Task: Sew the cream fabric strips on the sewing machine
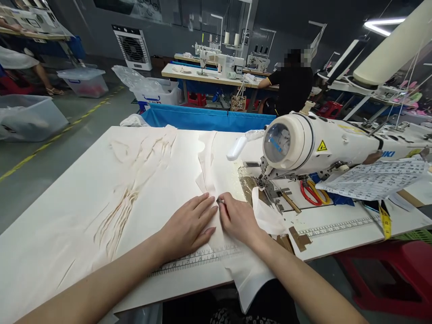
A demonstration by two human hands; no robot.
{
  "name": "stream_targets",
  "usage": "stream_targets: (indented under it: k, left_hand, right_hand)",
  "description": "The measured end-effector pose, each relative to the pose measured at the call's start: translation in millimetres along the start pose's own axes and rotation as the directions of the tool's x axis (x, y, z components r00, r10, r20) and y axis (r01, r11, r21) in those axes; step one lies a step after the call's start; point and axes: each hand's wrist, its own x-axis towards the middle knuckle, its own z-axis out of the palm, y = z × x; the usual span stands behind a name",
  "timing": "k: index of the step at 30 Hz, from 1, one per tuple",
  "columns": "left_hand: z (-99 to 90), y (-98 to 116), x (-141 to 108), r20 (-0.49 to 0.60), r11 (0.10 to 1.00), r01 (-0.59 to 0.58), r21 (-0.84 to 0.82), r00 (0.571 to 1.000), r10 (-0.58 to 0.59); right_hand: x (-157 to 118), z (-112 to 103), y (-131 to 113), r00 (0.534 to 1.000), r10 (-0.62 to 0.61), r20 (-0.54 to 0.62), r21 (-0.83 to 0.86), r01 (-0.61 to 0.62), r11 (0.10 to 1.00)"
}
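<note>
My left hand [189, 227] lies flat, fingers stretched out, on a strip of pale cream fabric [207, 168] on the white sewing table. Beside it my right hand [239, 219] is closed in a pinch around a small dark object [219, 200], its tip against the cloth; its kind is too small to tell. The fabric runs under both hands and hangs over the table's front edge. Just right of my right hand is the sewing machine [290, 144], with another pale fabric piece [265, 213] near its needle area.
Gathered fabric pieces [124, 207] lie on the left of the table. Red-handled scissors [310, 193], a printed paper sheet [374, 177] and a yellow tape measure [384, 220] are at the right. A red stool [391, 274] stands below. A co-worker [293, 85] sits beyond the blue cloth [209, 118].
</note>
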Motion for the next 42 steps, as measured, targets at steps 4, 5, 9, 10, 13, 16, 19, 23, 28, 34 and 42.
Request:
stream_targets:
  k: [4, 5, 9, 10, 13, 16, 19, 23, 28, 34, 42]
  left_hand:
    - [-0.2, 2, 1, -0.010, 1.000, 0.008, -0.005, 1.000, -0.008]
    - [-0.3, 2, 1, -0.012, 1.000, 0.008, -0.005, 1.000, -0.008]
    - [-0.8, 2, 1, -0.011, 1.000, 0.002, -0.009, 1.000, -0.002]
    - [-1.1, 2, 1, -0.010, 1.000, 0.004, -0.011, 1.000, -0.004]
    - [-2.1, 2, 1, -0.009, 1.000, 0.007, -0.011, 1.000, -0.007]
    - [-2.7, 2, 2, -0.010, 1.000, 0.008, -0.012, 1.000, -0.008]
    - [-2.7, 2, 2, 0.003, 1.000, 0.015, -0.016, 1.000, -0.015]
    - [-2.9, 1, 2, 0.019, 0.999, 0.027, -0.023, 0.999, -0.027]
    - [-4.3, 2, 3, 0.033, 0.999, 0.026, -0.021, 0.999, -0.025]
    - [-3.2, 2, 1, 0.039, 0.998, 0.028, -0.049, 0.999, -0.026]
    - [-4.8, 4, 0, 0.032, 0.998, -0.053, -0.025, 0.998, 0.054]
  right_hand:
    - [0, 1, -1, 1.000, -0.008, -0.001, -0.025, 0.008, 1.000]
    - [0, 1, -1, 1.000, -0.010, -0.001, -0.029, 0.010, 1.000]
    - [0, 1, -1, 1.000, -0.018, -0.005, -0.035, 0.018, 0.999]
    - [-1, 1, -1, 1.000, -0.020, -0.007, -0.035, 0.020, 0.999]
    - [-1, 2, -1, 1.000, -0.021, -0.013, -0.036, 0.021, 0.999]
    - [-1, 2, -1, 1.000, -0.027, -0.013, -0.039, 0.026, 0.999]
    - [1, 1, -1, 0.999, -0.040, -0.004, -0.041, 0.040, 0.998]
    - [-2, -3, -1, 0.999, -0.049, 0.015, -0.038, 0.049, 0.998]
    - [-19, -12, 6, 0.998, -0.039, 0.040, -0.020, 0.040, 0.999]
    - [-30, -11, 11, 1.000, 0.013, 0.024, 0.024, -0.013, 1.000]
    - [-26, -6, 5, 1.000, -0.002, 0.012, 0.048, 0.002, 0.999]
